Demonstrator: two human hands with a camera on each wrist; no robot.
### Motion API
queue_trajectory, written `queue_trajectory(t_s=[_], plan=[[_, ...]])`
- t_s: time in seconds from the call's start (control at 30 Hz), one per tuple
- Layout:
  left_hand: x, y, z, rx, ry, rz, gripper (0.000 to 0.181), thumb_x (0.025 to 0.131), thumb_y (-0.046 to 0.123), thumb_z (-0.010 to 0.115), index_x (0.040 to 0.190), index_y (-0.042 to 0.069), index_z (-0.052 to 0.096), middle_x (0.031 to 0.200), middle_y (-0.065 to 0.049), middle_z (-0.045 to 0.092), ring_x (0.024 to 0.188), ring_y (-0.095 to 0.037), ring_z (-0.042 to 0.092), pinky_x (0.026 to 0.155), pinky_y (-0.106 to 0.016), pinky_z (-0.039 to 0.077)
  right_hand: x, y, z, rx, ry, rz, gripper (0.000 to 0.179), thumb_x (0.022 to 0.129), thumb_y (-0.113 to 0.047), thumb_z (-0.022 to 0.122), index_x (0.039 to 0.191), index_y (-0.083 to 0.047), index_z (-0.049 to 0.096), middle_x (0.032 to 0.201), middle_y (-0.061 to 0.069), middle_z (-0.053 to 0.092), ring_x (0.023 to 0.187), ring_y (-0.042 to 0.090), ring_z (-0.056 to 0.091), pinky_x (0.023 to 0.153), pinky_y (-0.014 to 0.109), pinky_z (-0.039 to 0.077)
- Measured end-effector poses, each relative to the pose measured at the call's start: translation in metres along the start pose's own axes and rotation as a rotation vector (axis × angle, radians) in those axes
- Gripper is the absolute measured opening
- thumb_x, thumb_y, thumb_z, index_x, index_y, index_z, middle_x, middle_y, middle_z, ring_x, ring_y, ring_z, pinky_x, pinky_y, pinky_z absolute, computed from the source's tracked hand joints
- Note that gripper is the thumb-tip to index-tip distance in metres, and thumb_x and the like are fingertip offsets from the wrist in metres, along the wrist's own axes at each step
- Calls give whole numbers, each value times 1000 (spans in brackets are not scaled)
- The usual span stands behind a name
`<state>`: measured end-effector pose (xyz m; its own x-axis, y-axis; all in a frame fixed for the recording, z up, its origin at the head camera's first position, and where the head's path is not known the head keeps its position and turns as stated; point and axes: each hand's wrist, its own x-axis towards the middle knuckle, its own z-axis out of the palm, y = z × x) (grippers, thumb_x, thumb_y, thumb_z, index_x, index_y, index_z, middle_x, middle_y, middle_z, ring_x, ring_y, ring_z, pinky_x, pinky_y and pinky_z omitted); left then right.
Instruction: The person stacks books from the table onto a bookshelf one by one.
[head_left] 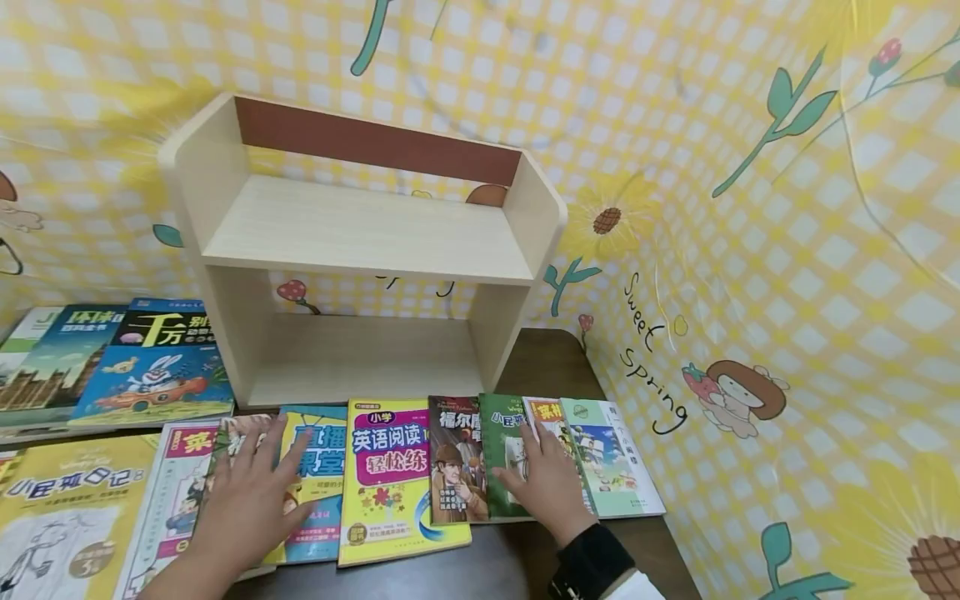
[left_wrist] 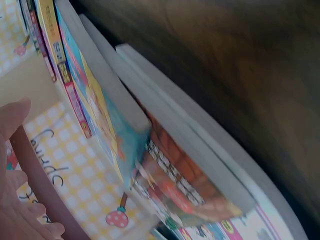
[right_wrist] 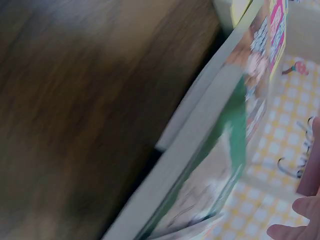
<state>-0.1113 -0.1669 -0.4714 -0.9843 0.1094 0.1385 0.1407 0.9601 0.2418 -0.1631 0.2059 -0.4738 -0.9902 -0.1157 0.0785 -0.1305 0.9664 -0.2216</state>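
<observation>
My left hand [head_left: 243,496] is spread over a brown-covered book [head_left: 243,427] and the edge of a blue book [head_left: 322,492]. My right hand [head_left: 553,483], with a black band at the wrist, hovers or rests over a green book [head_left: 498,417] and a red-and-white book [head_left: 553,421]; contact is unclear. Between the hands lie a yellow English reading book [head_left: 386,508] and a dark detective book [head_left: 456,467]. In the left wrist view, fingers [left_wrist: 30,215] show beside the books; in the right wrist view, fingertips [right_wrist: 295,225] appear at the edge. Neither hand grips anything.
A two-tier wooden shelf [head_left: 367,229] stands behind the row. More books, including a blue rabbit book [head_left: 153,387] and a yellow diary book [head_left: 75,492], lie at left. A pale green book [head_left: 611,458] ends the row at right. Checked cloth [head_left: 750,250] covers the walls.
</observation>
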Motion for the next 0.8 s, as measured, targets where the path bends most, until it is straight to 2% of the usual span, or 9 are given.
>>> queue_trajectory(t_s=[0.13, 0.3, 0.57, 0.67, 0.8], plan=[[3, 9, 4, 8, -29, 31, 94, 70, 48, 81, 147, 12, 40, 153, -25, 20, 137, -53, 17, 98, -79, 18, 0, 17, -2, 11, 19, 63, 83, 85, -55, 66, 146, -6, 40, 146, 23, 40, 131, 41, 42, 99, 56, 42], [5, 21, 11, 4, -31, 58, 93, 70, 48, 82, 146, 15, 42, 152, -24, 24, 134, -53, 22, 97, -78, 20, 1, 43, -4, 24, 50, 132, 80, 86, -51, 66, 144, -1, 42, 143, 26, 43, 127, 43, 45, 93, 58, 45], [11, 48, 23, -50, -24, 119, 82, 71, 41, 84, 142, 20, 49, 150, -23, 33, 135, -48, 29, 100, -74, 26, 5, 91, -10, 87, 31, 320, 71, 92, -42, 62, 141, 5, 42, 139, 31, 44, 125, 47, 44, 94, 61, 43], [11, 58, 27, -92, -23, 136, 80, 72, 37, 84, 142, 22, 50, 149, -21, 35, 134, -47, 33, 100, -72, 29, 5, 107, -13, 91, 25, 370, 69, 92, -40, 61, 140, 6, 43, 135, 33, 46, 121, 49, 46, 91, 61, 44], [12, 69, 31, -130, -10, 164, 82, 71, 34, 85, 143, 24, 48, 147, -19, 39, 131, -46, 39, 101, -68, 33, 9, 125, -16, 102, -1, 430, 68, 94, -39, 57, 138, 10, 42, 132, 36, 46, 119, 50, 47, 94, 60, 42]])
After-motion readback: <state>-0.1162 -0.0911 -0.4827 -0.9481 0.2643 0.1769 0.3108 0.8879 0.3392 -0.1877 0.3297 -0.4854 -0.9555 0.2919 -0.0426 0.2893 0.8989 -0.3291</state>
